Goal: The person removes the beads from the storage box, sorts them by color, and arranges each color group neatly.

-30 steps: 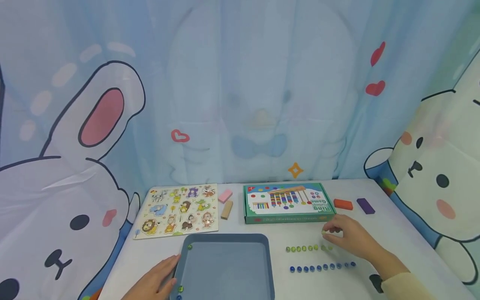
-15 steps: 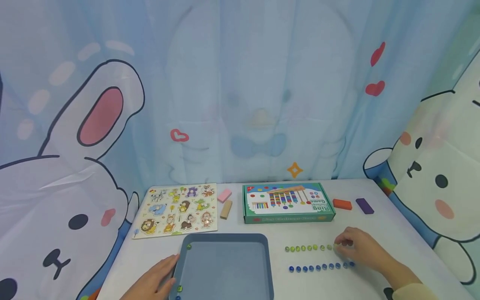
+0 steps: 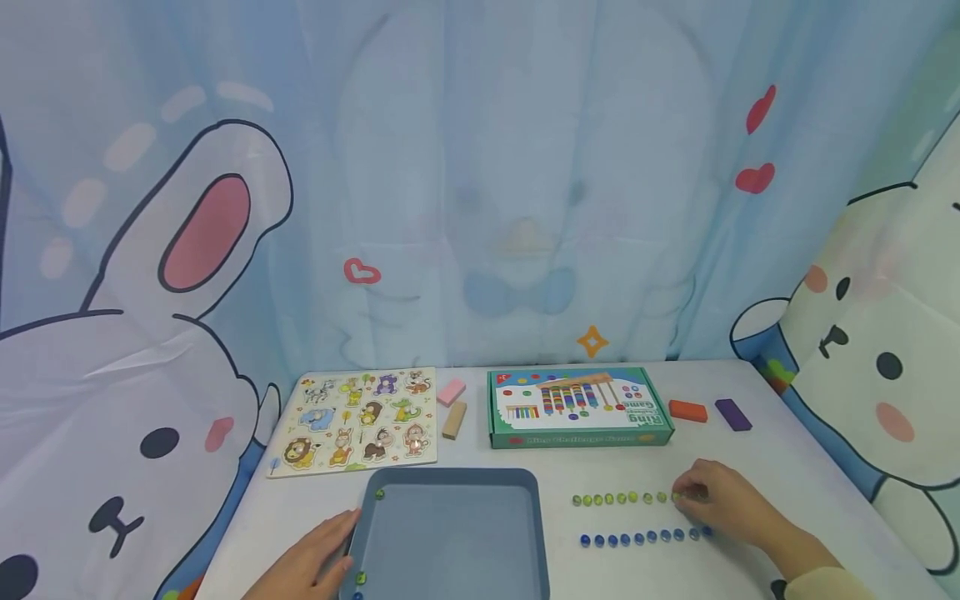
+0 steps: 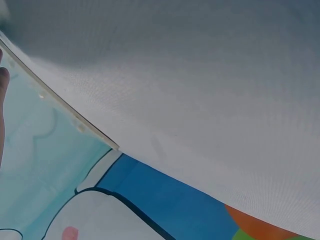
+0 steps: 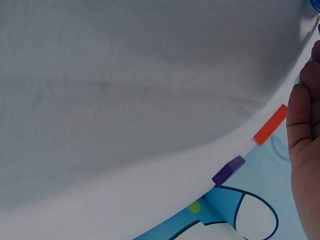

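My right hand [image 3: 723, 500] is at the right end of a row of green glass marbles [image 3: 610, 498], thumb and fingertips pinching the endmost green marble [image 3: 676, 497]. Nearer to me runs a row of blue glass marbles [image 3: 639, 539], its right end close under that hand. My left hand [image 3: 306, 560] rests with relaxed fingers against the left rim of a grey-blue tray [image 3: 450, 476]. Inside the tray's left side lie two green marbles, one far [image 3: 380, 494] and one near [image 3: 362, 577], plus a blue marble [image 3: 357, 595] at the frame's bottom edge.
Behind the tray lies an animal puzzle board [image 3: 352, 423]. Next to it are a pink block [image 3: 451, 392] and a wooden block [image 3: 453, 420]. A green game box [image 3: 581, 408] stands at the back, with orange [image 3: 687, 411] and purple [image 3: 732, 414] blocks to its right.
My right hand has come down and to the right with a green marble, to the end of the green row. It has barely moved in the last half second. The left hand stays by the tray.
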Tool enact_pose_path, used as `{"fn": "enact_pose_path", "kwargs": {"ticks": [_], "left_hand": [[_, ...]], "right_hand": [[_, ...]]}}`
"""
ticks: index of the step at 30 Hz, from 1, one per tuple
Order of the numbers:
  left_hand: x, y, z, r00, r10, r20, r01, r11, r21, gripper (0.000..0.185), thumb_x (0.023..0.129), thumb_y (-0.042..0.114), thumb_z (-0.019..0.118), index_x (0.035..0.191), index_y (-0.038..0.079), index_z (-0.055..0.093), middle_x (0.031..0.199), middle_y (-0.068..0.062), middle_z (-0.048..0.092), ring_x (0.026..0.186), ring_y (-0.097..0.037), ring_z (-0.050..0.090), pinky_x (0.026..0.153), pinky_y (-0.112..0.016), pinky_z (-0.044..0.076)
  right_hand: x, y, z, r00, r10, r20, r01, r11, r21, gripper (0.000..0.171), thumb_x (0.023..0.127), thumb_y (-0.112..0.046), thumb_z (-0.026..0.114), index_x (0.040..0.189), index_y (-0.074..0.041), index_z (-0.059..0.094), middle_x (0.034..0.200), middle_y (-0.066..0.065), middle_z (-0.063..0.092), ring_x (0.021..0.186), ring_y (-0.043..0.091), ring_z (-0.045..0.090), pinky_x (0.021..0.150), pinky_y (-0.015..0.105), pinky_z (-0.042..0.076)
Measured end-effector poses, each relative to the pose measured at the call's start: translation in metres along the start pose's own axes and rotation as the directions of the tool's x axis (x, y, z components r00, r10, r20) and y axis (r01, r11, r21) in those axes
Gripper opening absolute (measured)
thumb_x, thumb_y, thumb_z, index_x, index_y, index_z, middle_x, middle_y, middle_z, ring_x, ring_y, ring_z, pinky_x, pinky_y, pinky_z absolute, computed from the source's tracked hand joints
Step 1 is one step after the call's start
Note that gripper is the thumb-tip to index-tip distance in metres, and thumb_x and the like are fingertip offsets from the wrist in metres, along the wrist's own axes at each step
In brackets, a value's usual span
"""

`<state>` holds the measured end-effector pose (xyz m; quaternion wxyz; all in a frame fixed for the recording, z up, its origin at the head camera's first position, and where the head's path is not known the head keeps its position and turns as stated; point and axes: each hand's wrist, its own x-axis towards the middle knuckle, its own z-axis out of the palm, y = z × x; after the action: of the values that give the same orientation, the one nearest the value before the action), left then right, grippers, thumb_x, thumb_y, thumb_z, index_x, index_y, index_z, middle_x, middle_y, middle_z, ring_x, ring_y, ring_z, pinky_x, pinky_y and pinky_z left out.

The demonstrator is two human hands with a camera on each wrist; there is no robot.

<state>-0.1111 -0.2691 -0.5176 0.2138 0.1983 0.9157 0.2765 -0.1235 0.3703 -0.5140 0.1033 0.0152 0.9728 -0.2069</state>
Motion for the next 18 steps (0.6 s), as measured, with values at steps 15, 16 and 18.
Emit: {"fn": "enact_pose_path", "kwargs": {"ticks": [15, 16, 18], "left_hand": [[0.002, -0.004, 0.003, 1.0, 0.001, -0.01, -0.001, 1.0, 0.01, 0.077, 0.106, 0.059, 0.05, 0.165, 0.011, 0.033, 0.165, -0.013, 0.043, 0.15, -0.047, 0.042, 0.118, -0.068, 0.04], [0.002, -0.003, 0.003, 1.0, -0.001, -0.01, 0.001, 1.0, 0.007, 0.077, 0.106, 0.059, 0.05, 0.165, 0.011, 0.033, 0.165, -0.013, 0.043, 0.15, -0.047, 0.041, 0.119, -0.068, 0.039], [0.001, -0.003, 0.003, 1.0, -0.004, -0.01, 0.004, 1.0, 0.009, 0.077, 0.106, 0.058, 0.05, 0.165, 0.011, 0.033, 0.165, -0.013, 0.043, 0.15, -0.047, 0.041, 0.119, -0.068, 0.039]], "right_hand": [[-0.005, -0.001, -0.019, 0.99, -0.062, -0.129, 0.066, 0.998, 0.024, 0.033, 0.087, -0.029, 0.085, 0.115, -0.014, 0.078, 0.093, -0.003, 0.065, 0.092, 0.017, 0.06, 0.084, 0.043, 0.063], [-0.005, -0.003, -0.022, 0.986, -0.075, -0.148, 0.079, 0.997, 0.021, 0.033, 0.088, -0.029, 0.085, 0.116, -0.014, 0.078, 0.094, -0.003, 0.066, 0.093, 0.017, 0.061, 0.085, 0.043, 0.063], [-0.004, -0.008, -0.026, 0.979, -0.108, -0.175, 0.112, 0.994, 0.013, 0.034, 0.088, -0.03, 0.084, 0.117, -0.013, 0.078, 0.096, -0.003, 0.066, 0.094, 0.017, 0.062, 0.084, 0.044, 0.064]]}}
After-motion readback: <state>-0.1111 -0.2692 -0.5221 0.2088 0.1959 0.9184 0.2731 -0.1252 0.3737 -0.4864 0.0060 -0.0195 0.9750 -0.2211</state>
